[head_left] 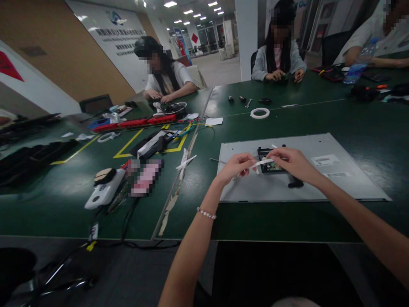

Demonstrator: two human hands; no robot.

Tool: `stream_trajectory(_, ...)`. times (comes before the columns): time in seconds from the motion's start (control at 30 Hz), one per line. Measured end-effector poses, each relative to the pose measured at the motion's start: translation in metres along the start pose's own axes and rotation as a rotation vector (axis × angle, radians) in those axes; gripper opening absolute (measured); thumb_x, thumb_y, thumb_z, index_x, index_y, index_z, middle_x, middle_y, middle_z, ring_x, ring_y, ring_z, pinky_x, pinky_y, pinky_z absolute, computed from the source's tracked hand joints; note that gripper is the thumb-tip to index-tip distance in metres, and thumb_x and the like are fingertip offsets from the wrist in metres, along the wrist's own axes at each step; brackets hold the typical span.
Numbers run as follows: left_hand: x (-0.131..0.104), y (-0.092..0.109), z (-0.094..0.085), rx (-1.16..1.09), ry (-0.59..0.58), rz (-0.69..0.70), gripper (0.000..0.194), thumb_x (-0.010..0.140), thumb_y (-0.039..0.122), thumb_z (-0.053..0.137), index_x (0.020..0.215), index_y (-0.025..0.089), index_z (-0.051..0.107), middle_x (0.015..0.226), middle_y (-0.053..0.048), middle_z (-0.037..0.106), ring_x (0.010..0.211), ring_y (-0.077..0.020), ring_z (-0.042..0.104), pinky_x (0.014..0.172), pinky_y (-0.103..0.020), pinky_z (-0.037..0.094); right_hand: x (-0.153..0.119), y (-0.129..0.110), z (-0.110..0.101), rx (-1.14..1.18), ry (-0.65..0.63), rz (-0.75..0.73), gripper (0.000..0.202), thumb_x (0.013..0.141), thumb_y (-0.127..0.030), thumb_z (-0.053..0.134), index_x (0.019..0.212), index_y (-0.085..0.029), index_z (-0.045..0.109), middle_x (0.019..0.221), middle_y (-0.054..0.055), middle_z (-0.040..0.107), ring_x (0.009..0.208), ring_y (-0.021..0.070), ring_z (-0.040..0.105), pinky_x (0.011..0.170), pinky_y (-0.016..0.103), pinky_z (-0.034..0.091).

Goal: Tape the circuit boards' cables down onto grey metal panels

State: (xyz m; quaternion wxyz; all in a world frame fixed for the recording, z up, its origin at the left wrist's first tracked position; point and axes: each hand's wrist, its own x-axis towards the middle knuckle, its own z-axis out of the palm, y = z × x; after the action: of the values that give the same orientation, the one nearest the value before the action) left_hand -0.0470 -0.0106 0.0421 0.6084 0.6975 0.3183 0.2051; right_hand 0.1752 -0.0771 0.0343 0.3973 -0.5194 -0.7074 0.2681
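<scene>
A short strip of white tape (263,162) is stretched between my two hands. My left hand (235,167) pinches its left end between thumb and fingers. At the other end, my right hand (292,163) is closed on it the same way. Just beneath the strip sits a black-framed circuit board (271,169), partly hidden by my fingers. It rests on a large flat grey panel (249,190) that has white labels on its right side. A small black part (295,182) lies on the panel below my right hand.
Beyond the panel lie a tape roll (260,113) and a small wrench (248,103). To the left are a pink-screened phone (147,178), a white device (105,187) and a red power strip (134,123). Several people sit around the green table (271,221).
</scene>
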Motion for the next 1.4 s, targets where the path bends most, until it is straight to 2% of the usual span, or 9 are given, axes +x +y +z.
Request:
stream_trajectory(0.07,0.002,-0.003,0.003,0.02,-0.01,-0.003,0.025,0.083,0.04,0.057,0.082,0.015,0.056,0.07,0.002,0.061,0.045,-0.0018,0.045,0.041,-0.015,0.028,-0.006,0.006,-0.01,-0.041,-0.019,0.008,0.023,0.088,-0.032,0.049,0.098,-0.02,0.066,0.101,0.004,0.063,0.085,0.0149,0.058,0.07,0.027,0.046)
stream_trajectory(0.2,0.007,-0.006,0.019,0.013,-0.045,-0.041,0.023,0.089,0.039,0.05,0.082,0.017,0.05,0.057,0.006,0.053,0.038,-0.0026,0.041,0.038,-0.015,0.027,-0.019,0.02,-0.028,-0.085,-0.041,0.055,0.028,0.088,-0.038,0.05,0.098,-0.02,0.067,0.101,0.006,0.063,0.081,0.0151,0.057,0.068,0.028,0.047)
stream_trajectory(0.43,0.019,0.006,0.058,0.207,-0.051,-0.03,0.017,0.088,0.032,0.05,0.087,0.016,0.054,0.067,0.0,0.062,0.047,-0.0071,0.053,0.042,-0.018,0.04,-0.036,0.037,-0.048,-0.004,-0.091,0.111,0.033,0.087,-0.045,0.051,0.1,-0.019,0.067,0.1,0.007,0.063,0.079,0.0143,0.056,0.071,0.029,0.047)
stream_trajectory(0.63,0.029,0.017,0.083,0.338,-0.038,0.04,0.025,0.089,0.033,0.045,0.078,0.015,0.057,0.065,-0.001,0.062,0.047,-0.0068,0.052,0.043,-0.018,0.038,-0.047,0.052,-0.053,0.028,-0.047,0.201,0.038,0.087,-0.046,0.049,0.109,-0.018,0.063,0.089,0.005,0.063,0.069,0.0134,0.055,0.067,0.029,0.045)
stream_trajectory(0.73,0.032,0.013,0.089,0.398,0.0,0.058,0.031,0.092,0.034,0.04,0.073,0.015,0.056,0.06,0.0,0.059,0.046,-0.007,0.051,0.048,-0.019,0.04,-0.05,0.058,-0.051,-0.032,-0.021,0.213,0.038,0.087,-0.045,0.048,0.111,-0.019,0.062,0.084,0.004,0.063,0.068,0.0138,0.055,0.064,0.028,0.044)
stream_trajectory(0.83,0.033,0.003,0.094,0.529,0.09,0.09,0.037,0.094,0.035,0.036,0.072,0.015,0.058,0.057,0.0,0.058,0.049,-0.0106,0.053,0.054,-0.023,0.042,-0.051,0.063,-0.05,-0.129,0.004,0.18,0.035,0.087,-0.043,0.049,0.11,-0.019,0.061,0.085,0.004,0.063,0.071,0.0145,0.058,0.066,0.027,0.044)
stream_trajectory(1.0,0.034,-0.006,0.107,0.876,0.235,0.135,0.033,0.092,0.035,0.041,0.08,0.014,0.064,0.071,-0.007,0.065,0.066,-0.0189,0.06,0.062,-0.029,0.043,-0.052,0.067,-0.05,-0.319,-0.023,0.16,0.028,0.088,-0.036,0.048,0.109,-0.021,0.057,0.083,0.002,0.063,0.066,0.0135,0.057,0.064,0.027,0.043)
stream_trajectory(1.17,0.033,-0.006,0.117,0.99,0.231,0.094,0.035,0.092,0.036,0.04,0.084,0.013,0.065,0.072,-0.009,0.065,0.068,-0.0204,0.062,0.062,-0.03,0.043,-0.055,0.072,-0.051,-0.38,-0.009,0.154,0.027,0.086,-0.033,0.048,0.108,-0.02,0.055,0.085,0.003,0.064,0.065,0.0134,0.057,0.064,0.028,0.043)
stream_trajectory(1.4,0.031,-0.009,0.117,1.06,0.219,0.041,0.035,0.092,0.032,0.038,0.083,0.013,0.065,0.076,-0.011,0.067,0.07,-0.0217,0.063,0.062,-0.031,0.046,-0.056,0.075,-0.047,-0.485,-0.079,0.132,0.027,0.086,-0.033,0.046,0.109,-0.02,0.053,0.081,0.003,0.062,0.066,0.0148,0.057,0.061,0.027,0.04)
